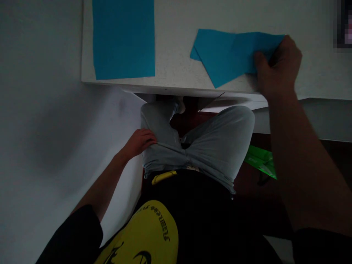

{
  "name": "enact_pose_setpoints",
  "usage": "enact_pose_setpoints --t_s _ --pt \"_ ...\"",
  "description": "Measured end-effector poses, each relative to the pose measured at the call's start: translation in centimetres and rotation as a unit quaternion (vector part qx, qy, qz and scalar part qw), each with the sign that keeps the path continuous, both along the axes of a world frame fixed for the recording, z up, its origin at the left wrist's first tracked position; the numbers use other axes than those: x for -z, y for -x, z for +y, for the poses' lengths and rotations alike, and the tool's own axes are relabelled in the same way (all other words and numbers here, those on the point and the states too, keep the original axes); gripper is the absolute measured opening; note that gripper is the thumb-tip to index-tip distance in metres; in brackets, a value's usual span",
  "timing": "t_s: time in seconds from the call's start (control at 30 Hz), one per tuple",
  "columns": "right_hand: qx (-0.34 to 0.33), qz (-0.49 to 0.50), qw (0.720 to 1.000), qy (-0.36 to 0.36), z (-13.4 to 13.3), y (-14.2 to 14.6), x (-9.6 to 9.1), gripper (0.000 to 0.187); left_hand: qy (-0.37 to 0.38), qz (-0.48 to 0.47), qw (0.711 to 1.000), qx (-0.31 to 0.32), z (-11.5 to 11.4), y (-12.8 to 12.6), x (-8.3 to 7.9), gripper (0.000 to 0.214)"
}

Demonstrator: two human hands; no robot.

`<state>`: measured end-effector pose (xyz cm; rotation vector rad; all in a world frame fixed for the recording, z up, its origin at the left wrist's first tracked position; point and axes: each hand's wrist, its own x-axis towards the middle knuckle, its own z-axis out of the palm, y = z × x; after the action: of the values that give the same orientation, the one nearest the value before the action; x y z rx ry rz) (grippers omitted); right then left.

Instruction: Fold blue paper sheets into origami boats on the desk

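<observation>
My right hand (280,66) is closed on the right end of a folded blue sheet (228,55), thumb toward me and fingers partly hidden behind it. The sheet lies on the white table (176,44) with a pointed corner toward the front edge and a small flap showing at its left. Whether it is paper or cloth, I cannot tell. Down in my lap, my left hand (141,141) has its fingers bent on the light grey-blue trousers (162,154) at my left thigh, where a crease runs from the fingertips.
A second blue sheet (123,40) lies flat at the table's left end, running out of view at the top. A pale wall (41,110) stands close on my left. Below the table, a green bag (261,161) is on the dark floor. A blurred-out dark object (345,24) is at the upper right.
</observation>
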<state>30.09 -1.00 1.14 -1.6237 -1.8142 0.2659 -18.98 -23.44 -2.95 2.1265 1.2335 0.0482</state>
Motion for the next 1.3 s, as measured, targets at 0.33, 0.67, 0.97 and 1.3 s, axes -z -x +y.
enact_pose_setpoints --t_s 0.33,0.67,0.97,1.3 --pt "-0.039 -0.002 0.999 -0.036 -0.2 -0.2 -0.1 0.020 0.023 -0.035 0.998 -0.043 -1.1 0.1 -0.8 0.034" --pt "-0.033 0.015 0.999 -0.013 -0.3 0.1 -0.4 0.021 0.041 0.012 0.998 -0.036 -1.7 -0.5 -2.1 0.034" --pt "-0.037 0.020 0.999 -0.009 -0.4 0.4 -0.7 0.029 0.008 0.192 0.980 0.055 2.8 -8.3 -0.4 0.055" --pt "0.000 -0.026 0.999 0.022 -0.3 0.6 -1.1 0.033 0.015 0.186 0.976 0.109 4.6 -10.9 1.6 0.012"
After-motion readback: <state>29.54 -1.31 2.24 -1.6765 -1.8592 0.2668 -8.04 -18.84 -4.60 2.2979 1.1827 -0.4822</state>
